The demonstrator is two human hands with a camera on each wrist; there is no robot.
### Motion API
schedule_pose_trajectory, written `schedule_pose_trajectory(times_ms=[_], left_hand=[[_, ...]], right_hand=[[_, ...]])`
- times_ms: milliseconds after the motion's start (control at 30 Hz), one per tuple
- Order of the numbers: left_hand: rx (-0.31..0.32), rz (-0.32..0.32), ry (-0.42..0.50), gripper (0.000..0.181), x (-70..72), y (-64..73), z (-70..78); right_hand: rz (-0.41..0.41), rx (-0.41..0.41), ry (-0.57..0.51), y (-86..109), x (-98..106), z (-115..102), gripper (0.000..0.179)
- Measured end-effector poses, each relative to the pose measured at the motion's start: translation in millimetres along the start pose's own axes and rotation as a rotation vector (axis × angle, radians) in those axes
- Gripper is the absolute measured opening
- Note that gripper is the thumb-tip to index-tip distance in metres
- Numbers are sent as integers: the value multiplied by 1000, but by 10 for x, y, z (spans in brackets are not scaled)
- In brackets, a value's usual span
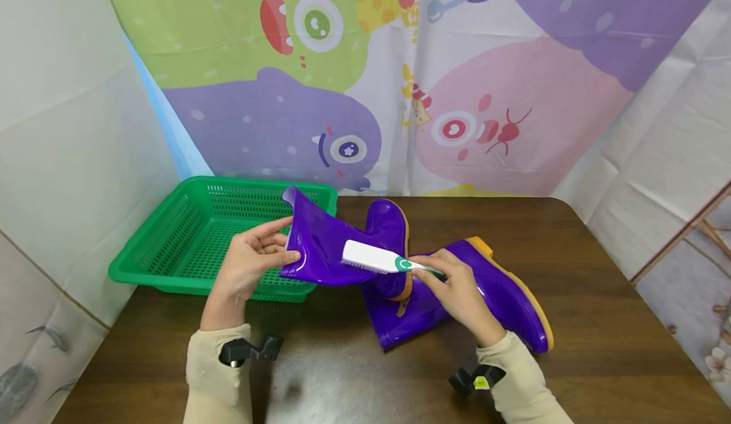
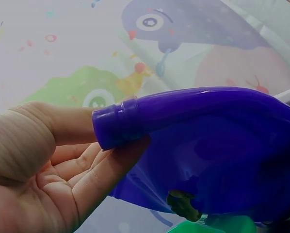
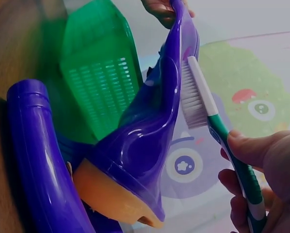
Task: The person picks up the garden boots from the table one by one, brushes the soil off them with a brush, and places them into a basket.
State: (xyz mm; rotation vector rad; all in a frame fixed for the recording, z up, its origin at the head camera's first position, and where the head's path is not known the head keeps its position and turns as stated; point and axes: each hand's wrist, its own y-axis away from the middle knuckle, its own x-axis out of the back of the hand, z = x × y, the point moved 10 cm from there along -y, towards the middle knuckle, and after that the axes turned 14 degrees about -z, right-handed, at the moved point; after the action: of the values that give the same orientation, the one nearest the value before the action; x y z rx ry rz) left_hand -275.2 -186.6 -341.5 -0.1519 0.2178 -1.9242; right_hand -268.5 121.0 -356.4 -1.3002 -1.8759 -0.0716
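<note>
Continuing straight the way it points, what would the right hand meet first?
Probably the raised purple boot, beside the brush the right hand grips, though depth is unclear.

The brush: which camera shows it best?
The right wrist view: the brush appears large and side-on, its bristles clear. The head view shows it smaller, the right hand hiding part of its handle; the left wrist view catches only a bit at the right edge.
</note>
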Motion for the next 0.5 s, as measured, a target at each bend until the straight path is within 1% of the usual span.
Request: schedule_pose_trajectory(times_ms=[233, 500], left_hand=[[-16, -9, -2, 63, 4, -3, 15], [-12, -19, -8, 63, -3, 1, 10]], right_hand=[[-3, -23, 24, -5, 37, 11, 18], [-8, -41, 40, 6, 61, 51, 17]])
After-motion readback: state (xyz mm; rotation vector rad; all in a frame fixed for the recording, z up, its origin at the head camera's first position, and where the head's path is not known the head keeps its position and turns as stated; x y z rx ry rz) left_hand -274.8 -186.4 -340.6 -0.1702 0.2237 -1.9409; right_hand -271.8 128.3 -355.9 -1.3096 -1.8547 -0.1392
